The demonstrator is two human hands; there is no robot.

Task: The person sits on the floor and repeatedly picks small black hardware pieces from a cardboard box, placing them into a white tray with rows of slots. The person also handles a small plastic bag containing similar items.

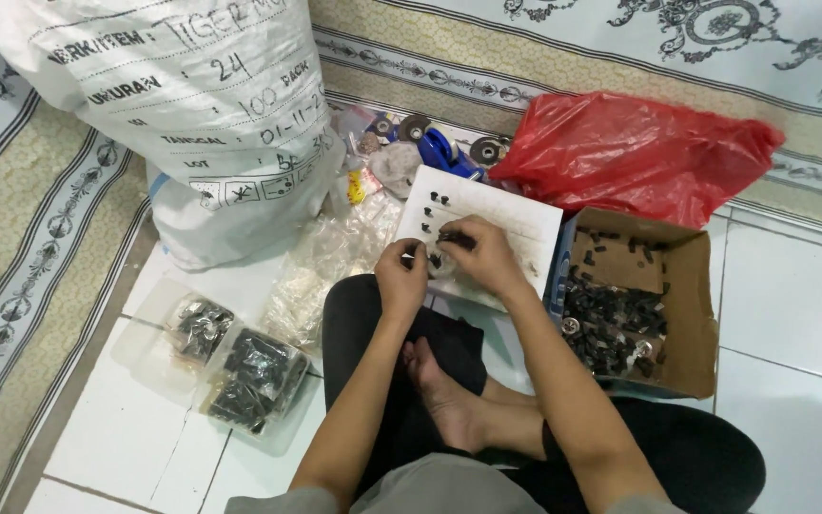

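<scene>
My left hand [401,274] and right hand [479,255] meet over the white board [516,214], forearms angled inward. Right fingers pinch a small black part [456,239]; what my left fingers hold is too small to tell.

White tiled floor [792,305] with thin grey grout lines is lying under even, soft light. A beige patterned carpet [40,219] with ornate dark scrollwork borders is running along its left and top edges.

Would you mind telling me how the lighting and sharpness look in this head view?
Head view: even, soft light with faint shadows; mild glare on the red plastic bag; the small dark parts at the left hand and right hand are too blurred to identify.
</scene>
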